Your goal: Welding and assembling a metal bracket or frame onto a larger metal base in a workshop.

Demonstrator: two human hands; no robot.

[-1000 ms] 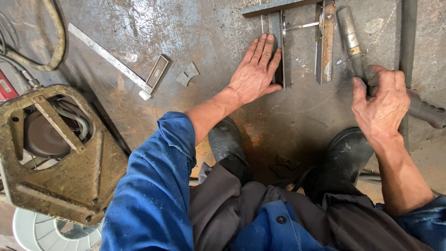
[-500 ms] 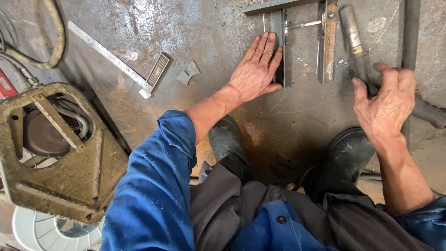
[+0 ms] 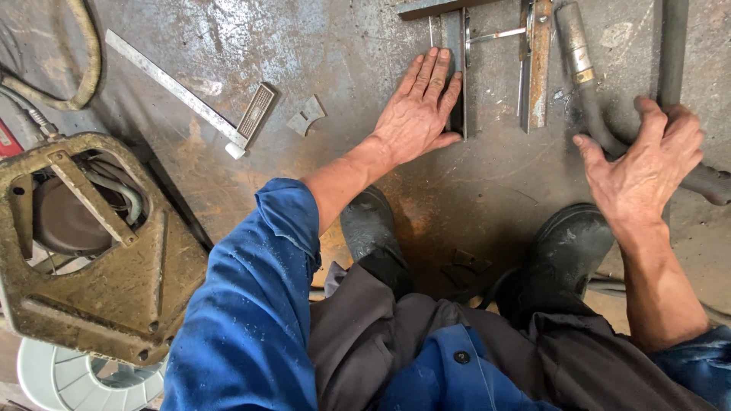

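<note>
**Hands on the steel bars and hose**

2 flat steel bars [image 3: 455,68], grey and rust-streaked, lie side by side on the scuffed metal plate [image 3: 320,46], joined by a thin rod [image 3: 495,35]. My left hand [image 3: 417,114] lies flat, fingers straight and together, pressing on the left bar's edge. My right hand [image 3: 643,164] curls around a dark hose [image 3: 609,129] just right of the bars, gripping it.

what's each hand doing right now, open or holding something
Left hand: open, flat, palm down against the upright steel bar.
Right hand: fingers curled round the grey hose, gripping it.
</note>
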